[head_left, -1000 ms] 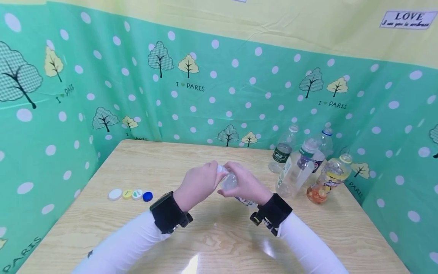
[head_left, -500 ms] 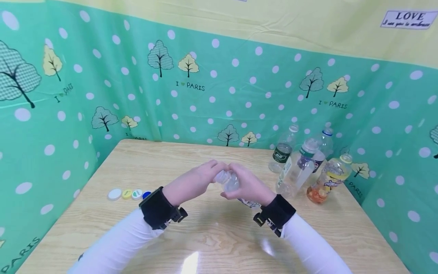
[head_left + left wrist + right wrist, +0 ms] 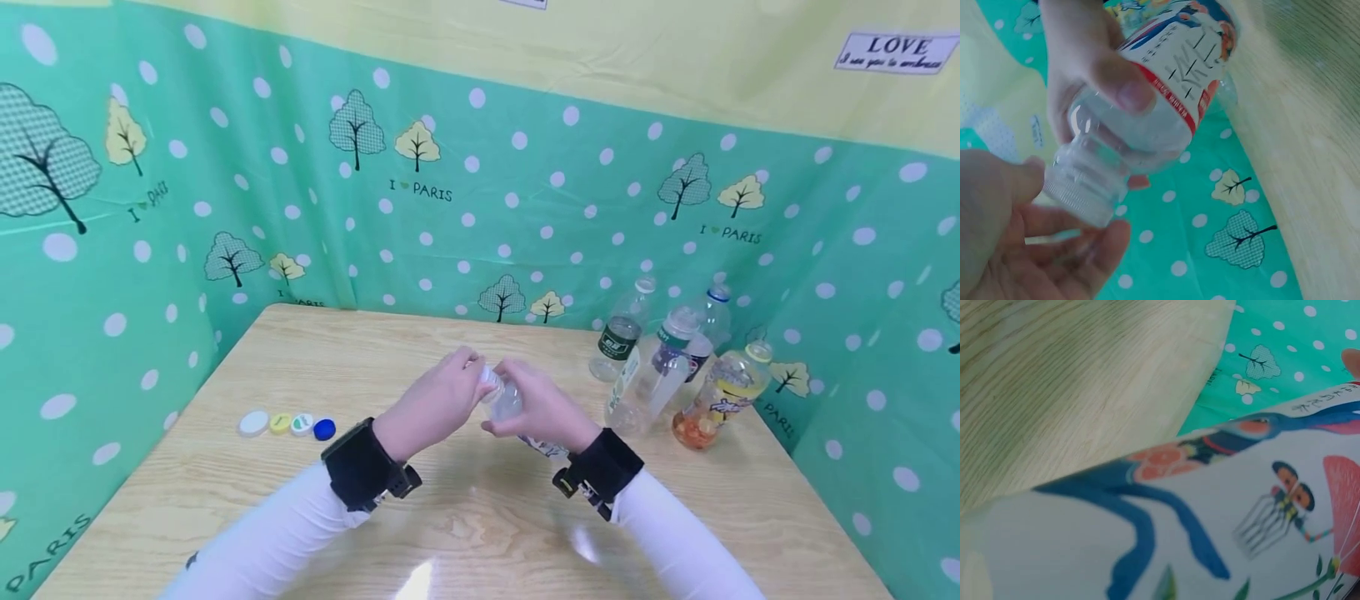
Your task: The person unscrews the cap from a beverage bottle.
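My right hand grips a clear plastic bottle round its shoulder, thumb across the upper edge of the printed label. The bottle is tilted over the table, its neck toward my left hand. Thumb and fingers of that left hand curl about the ribbed, translucent cap on the bottle's neck, as the left wrist view shows. In the right wrist view the label, with its painted figures, fills the lower half. The head view hides most of the bottle's body behind the right hand.
Four... several caps lie in a row at the left: a white cap, a yellow cap, a white-and-green cap and a blue cap. Uncapped-looking bottles, one green-labelled, one with orange residue, stand at the right.
The left hand swung left and turned at the cap half a second ago, then came back round it. The right hand shifted slightly right with the bottle; the other bottles and caps stayed put.
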{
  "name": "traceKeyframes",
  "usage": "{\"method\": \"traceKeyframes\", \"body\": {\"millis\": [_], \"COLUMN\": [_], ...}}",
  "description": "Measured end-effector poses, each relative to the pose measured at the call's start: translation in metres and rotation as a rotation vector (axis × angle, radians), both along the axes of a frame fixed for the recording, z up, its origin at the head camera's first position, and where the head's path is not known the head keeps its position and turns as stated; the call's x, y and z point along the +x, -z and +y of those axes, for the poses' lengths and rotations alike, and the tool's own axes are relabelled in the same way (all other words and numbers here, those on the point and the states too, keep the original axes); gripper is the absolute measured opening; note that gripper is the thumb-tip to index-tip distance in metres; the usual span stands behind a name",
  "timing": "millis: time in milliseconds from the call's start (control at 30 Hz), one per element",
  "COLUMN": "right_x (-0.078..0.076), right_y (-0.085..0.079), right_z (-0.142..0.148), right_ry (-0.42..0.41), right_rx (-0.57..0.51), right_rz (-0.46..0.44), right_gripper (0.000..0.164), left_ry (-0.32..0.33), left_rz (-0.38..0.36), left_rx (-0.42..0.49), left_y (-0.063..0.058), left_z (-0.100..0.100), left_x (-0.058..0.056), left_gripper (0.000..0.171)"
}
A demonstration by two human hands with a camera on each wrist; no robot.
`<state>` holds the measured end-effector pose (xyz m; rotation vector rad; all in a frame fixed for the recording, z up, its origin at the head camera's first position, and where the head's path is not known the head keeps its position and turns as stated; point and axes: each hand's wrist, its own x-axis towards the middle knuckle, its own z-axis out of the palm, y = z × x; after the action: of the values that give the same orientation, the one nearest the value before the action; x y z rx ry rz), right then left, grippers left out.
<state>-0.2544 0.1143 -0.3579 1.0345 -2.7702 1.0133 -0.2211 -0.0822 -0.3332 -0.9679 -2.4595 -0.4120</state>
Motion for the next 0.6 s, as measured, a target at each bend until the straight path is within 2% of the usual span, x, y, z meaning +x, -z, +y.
{"method": "traceKeyframes", "body": {"millis": [100, 167, 233, 300, 400, 467, 500, 600], "right_x": [0.001, 0.001, 0.001, 0.001, 0.001, 0.0, 0.0, -0.001], "right_y": [0.0, 0.0, 0.0, -0.001, -0.001, -0.002, -0.003, -0.005], "right_z": [0.003, 0.004, 0.004, 0.004, 0.004, 0.003, 0.001, -0.003], "right_ry": [0.001, -0.005, -0.014, -0.025, -0.032, -0.027, -0.022, -0.009], "right_rx": [0.002, -0.006, -0.013, -0.015, -0.019, -0.019, -0.015, 0.004], "right_rz": [-0.007, -0.01, -0.011, -0.011, -0.016, -0.014, -0.01, 0.001], "right_gripper": [0.066, 0.068, 0.064, 0.06, 0.059, 0.058, 0.058, 0.055], "left_ry": [0.127, 0.187, 0.219, 0.215, 0.168, 0.093, 0.041, -0.131], "left_rz": [-0.09, -0.14, -0.132, -0.1, -0.067, -0.063, -0.049, 0.008], "left_rx": [0.002, -0.006, -0.016, -0.018, -0.014, 0.008, 0.019, 0.031], "left_y": [-0.004, -0.006, -0.007, -0.007, -0.005, -0.002, 0.0, 0.004], "left_z": [-0.006, -0.011, -0.014, -0.015, -0.012, -0.008, -0.005, 0.004], "left_x": [-0.004, -0.005, -0.007, -0.008, -0.008, -0.008, -0.007, -0.003], "left_gripper": [0.041, 0.052, 0.056, 0.049, 0.031, 0.02, 0.019, 0.031]}}
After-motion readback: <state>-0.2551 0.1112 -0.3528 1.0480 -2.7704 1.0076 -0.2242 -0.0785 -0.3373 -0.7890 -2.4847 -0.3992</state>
